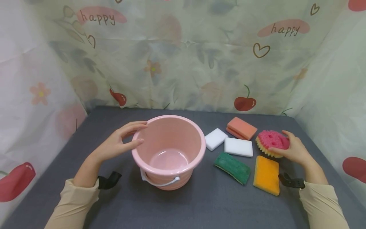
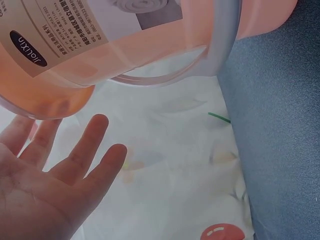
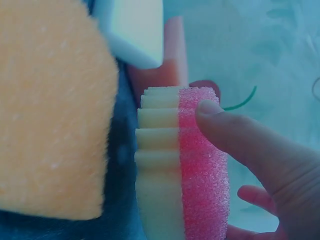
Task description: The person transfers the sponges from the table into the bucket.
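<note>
The pink bucket (image 1: 168,138) stands upright, its white handle (image 1: 163,184) hanging down in front. My left hand (image 1: 117,143) is at its left rim, fingers and thumb spread; the left wrist view shows the palm (image 2: 45,195) beside the rim. Whether the fingertips press on it I cannot tell. At the far right, my right hand (image 1: 297,151) holds a round pink and yellow scalloped sponge (image 1: 271,140) between thumb and fingers. The thumb (image 3: 220,125) lies on the pink layer in the right wrist view. Most of the other fingers are hidden there behind the sponge.
Between bucket and right hand lie an orange-pink sponge (image 1: 241,127), two white sponges (image 1: 216,139) (image 1: 238,147), a green sponge (image 1: 233,167) and a yellow-orange sponge (image 1: 266,175). Printed cloth (image 1: 186,63) hangs around the dark grey table (image 1: 200,206).
</note>
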Demonstrator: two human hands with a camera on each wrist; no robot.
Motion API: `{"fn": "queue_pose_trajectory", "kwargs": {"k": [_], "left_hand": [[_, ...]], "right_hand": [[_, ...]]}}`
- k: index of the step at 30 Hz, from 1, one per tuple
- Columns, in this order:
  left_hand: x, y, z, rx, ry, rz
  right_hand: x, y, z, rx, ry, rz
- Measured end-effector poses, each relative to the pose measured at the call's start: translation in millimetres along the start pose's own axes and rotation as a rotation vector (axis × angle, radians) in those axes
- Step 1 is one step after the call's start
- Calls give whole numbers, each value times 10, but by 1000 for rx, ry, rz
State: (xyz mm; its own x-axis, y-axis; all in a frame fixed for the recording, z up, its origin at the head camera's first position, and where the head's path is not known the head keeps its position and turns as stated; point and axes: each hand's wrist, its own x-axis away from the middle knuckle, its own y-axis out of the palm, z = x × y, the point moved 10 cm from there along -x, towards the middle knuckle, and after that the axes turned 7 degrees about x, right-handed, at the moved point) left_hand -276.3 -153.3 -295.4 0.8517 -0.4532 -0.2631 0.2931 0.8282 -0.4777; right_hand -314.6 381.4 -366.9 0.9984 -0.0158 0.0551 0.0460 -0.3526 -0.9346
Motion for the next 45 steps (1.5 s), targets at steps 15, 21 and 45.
{"fn": "queue_pose_trajectory", "kwargs": {"k": [15,21,45], "left_hand": [[-2,3,5,9,3,1],[-2,2,16,11,8,3],[-7,-5,3,10,8,6]], "right_hand": [[111,-340,-546,-5,-135,142],[176,-461,-796,-17,-205,183],[479,-723,-1872,-24,-436,251]]}}
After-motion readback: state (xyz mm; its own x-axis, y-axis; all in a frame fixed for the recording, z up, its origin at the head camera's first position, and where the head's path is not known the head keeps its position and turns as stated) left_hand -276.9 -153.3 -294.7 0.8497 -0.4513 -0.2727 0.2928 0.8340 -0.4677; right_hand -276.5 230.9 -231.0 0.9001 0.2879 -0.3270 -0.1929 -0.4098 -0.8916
